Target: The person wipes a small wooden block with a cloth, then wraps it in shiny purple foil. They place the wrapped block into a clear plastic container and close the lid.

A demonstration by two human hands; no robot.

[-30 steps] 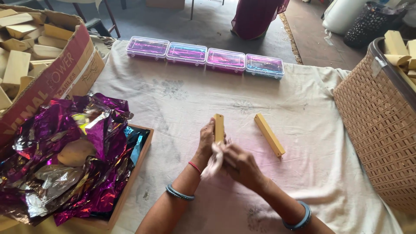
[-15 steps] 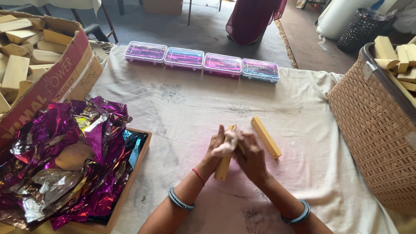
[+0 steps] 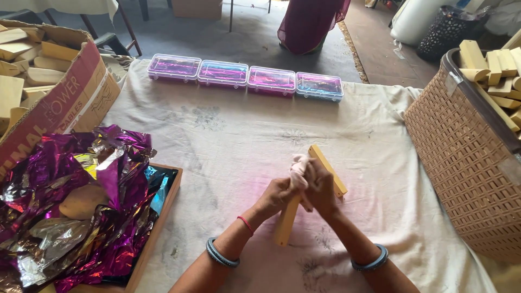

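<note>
Now block (image 3: 286, 223) tilted downward, formerly upright

The wooden block (image 3: 286, 223) is long and narrow, pale yellow, with flat sides and square ends. It is held above the table cloth and tilted, so its lower end points toward the person and its upper part is hidden between the two hands. A small pale pink cloth (image 3: 298, 164) is bunched up and pressed against the block's upper part.
</note>
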